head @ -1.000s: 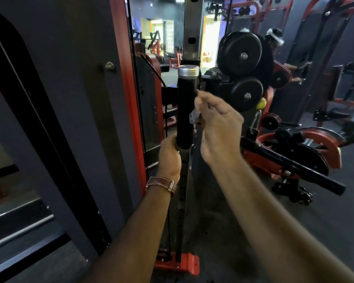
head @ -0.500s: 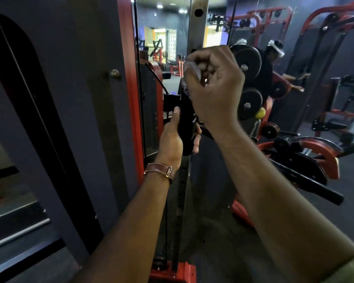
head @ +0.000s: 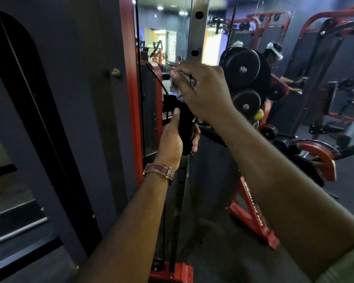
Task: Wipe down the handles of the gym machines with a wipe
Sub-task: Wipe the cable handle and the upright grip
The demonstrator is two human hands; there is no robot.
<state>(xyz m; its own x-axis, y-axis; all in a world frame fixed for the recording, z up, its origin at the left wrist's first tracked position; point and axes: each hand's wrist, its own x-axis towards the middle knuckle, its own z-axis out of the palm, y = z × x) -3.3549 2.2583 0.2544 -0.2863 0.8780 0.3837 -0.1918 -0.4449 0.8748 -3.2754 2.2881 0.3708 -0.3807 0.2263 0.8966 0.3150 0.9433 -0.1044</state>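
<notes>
A black upright machine handle point(head: 185, 127) stands in front of me, beside a steel post with holes point(head: 197, 33). My left hand point(head: 172, 139) grips the handle's lower part, thumb up along its left side. My right hand point(head: 202, 90) is closed over the handle's top, holding a small pale wipe point(head: 177, 92) against it. The hand hides the top cap and most of the wipe.
A red-framed mirror point(head: 161, 37) is just behind the handle. Black weight plates point(head: 242, 67) hang on a rack to the right. A red machine base point(head: 251, 219) and a red plate-loaded machine point(head: 319, 158) stand on the dark floor at the right. A dark wall panel point(head: 80, 99) fills the left.
My right hand rose from the handle's side to cover its top with the wipe. My left hand slid higher up the grip. The view moved closer.
</notes>
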